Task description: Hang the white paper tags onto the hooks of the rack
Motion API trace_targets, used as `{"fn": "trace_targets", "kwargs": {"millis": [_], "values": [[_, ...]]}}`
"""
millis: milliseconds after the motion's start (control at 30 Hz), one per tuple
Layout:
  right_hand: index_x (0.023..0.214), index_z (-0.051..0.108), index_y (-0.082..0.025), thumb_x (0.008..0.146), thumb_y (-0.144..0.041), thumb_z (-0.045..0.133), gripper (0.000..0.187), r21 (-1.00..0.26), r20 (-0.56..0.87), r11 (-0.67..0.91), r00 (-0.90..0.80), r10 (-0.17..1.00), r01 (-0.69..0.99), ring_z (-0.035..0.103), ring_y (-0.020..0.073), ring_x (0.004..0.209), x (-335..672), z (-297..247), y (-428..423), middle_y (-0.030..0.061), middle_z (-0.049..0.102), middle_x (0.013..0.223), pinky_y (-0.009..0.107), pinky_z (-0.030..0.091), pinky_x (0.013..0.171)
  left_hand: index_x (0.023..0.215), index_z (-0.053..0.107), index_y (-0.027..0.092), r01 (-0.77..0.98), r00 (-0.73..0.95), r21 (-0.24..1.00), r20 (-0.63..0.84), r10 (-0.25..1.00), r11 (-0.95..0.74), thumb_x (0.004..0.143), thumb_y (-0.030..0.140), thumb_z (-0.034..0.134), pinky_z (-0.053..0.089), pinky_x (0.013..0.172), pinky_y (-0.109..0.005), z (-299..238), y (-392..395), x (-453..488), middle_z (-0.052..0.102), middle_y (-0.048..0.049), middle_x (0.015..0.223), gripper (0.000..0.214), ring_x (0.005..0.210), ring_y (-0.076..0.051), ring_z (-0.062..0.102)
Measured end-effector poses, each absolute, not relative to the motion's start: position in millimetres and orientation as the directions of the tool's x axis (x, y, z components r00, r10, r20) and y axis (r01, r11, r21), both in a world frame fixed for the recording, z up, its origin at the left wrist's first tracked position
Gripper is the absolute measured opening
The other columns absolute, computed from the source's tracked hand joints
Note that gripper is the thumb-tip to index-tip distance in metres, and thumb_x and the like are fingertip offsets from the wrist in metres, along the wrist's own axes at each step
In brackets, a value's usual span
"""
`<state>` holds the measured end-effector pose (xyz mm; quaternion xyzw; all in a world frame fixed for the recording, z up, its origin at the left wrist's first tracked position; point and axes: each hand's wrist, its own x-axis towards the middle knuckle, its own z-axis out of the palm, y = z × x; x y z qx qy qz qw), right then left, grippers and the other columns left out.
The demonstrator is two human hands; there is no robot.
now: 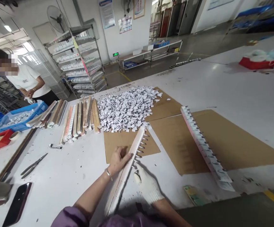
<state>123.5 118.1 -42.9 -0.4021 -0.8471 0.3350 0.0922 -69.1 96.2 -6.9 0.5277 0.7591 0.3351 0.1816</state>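
My left hand (118, 160), bare with a bracelet on the wrist, is wrapped round a long pale strip (127, 167) with metal pins (143, 143) sticking out of its far end. My right hand (144, 183), in a white glove, is closed at the strip's side near the pins; what its fingertips pinch is too small to make out. The strip runs from my lap toward a heap of small white pieces (126, 107). A second long strip (204, 146), filled with white pieces and pins, lies on brown cardboard (234, 142) to the right.
A stack of bare strips (80, 119) lies left of the heap. Scissors (34, 165), a phone (17, 205) and a blue crate (14, 118) are on the left. Another person (25, 82) stands at far left by a wire rack (80, 60).
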Motion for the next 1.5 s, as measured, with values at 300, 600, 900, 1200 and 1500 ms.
{"fn": "trace_targets", "kwargs": {"millis": [300, 600, 900, 1200, 1500], "values": [[0.147, 0.05, -0.027, 0.096, -0.032, 0.036, 0.054, -0.706, -0.057, 0.452, -0.679, 0.731, 0.546, 0.053, 0.0251, 0.137, 128.2, -76.3, 119.9, 0.0062, 0.055, 0.15, 0.046, 0.042, 0.118, 0.097, 0.065, 0.012, 0.708, -0.602, 0.575, 0.186, 0.777, 0.411, 0.087, 0.005, 0.057, 0.045, 0.097, -0.038, -8.0, 204.8, -161.3, 0.062, -0.016, 0.109, 0.015, 0.106, -0.026, 0.06], [0.142, 0.054, -0.024, 0.092, -0.031, 0.041, 0.052, -0.783, -0.016, 0.413, -0.678, 0.735, 0.466, 0.06, 0.0278, 0.129, 130.8, -75.4, 124.6, 0.0086, 0.061, 0.143, 0.046, 0.05, 0.111, 0.084, 0.056, 0.019, 0.576, -0.657, 0.744, 0.174, 0.734, 0.338, 0.099, 0.031, 0.047, 0.048, 0.083, -0.034, 3.4, 159.2, -155.5, 0.064, -0.0067, 0.082, 0.022, 0.081, -0.02, 0.062], [0.139, 0.059, -0.024, 0.093, -0.02, 0.05, 0.046, -0.667, -0.037, 0.568, -0.783, 0.621, 0.482, 0.063, 0.0213, 0.118, 124.2, 5.6, 125.4, 0.0084, 0.068, 0.131, 0.032, 0.049, 0.104, 0.09, 0.053, 0.02, -0.299, -0.313, 0.9, -0.406, 0.858, 0.317, 0.072, 0.056, 0.08, 0.036, 0.042, -0.018, 30.0, 44.2, -52.5, 0.06, 0.0065, 0.06, 0.049, 0.043, -0.007, 0.048], [0.126, 0.067, -0.024, 0.104, -0.033, 0.044, 0.033, -0.568, -0.144, 0.667, -0.856, 0.497, 0.483, 0.067, 0.0228, 0.11, 152.8, -4.0, 98.9, 0.0068, 0.073, 0.118, 0.032, 0.049, 0.092, 0.081, 0.051, 0.019, -0.379, -0.237, 0.814, -0.546, 0.804, 0.441, 0.068, 0.048, 0.082, 0.036, 0.04, -0.017, 28.1, 12.8, -14.7, 0.062, 0.005, 0.059, 0.044, 0.041, -0.005, 0.048], [0.111, 0.071, -0.018, 0.101, -0.03, 0.045, 0.03, -0.503, -0.328, 0.568, -0.752, 0.571, 0.651, 0.069, 0.022, 0.097, 142.6, -8.8, 110.7, 0.0103, 0.074, 0.108, 0.03, 0.049, 0.082, 0.108, 0.059, 0.02, 0.544, -0.449, 0.754, -0.109, 0.887, 0.368, 0.079, 0.055, 0.074, 0.051, 0.072, -0.033, 22.0, 17.5, -21.4, 0.059, -0.0006, 0.083, 0.048, 0.077, -0.019, 0.06]]}}
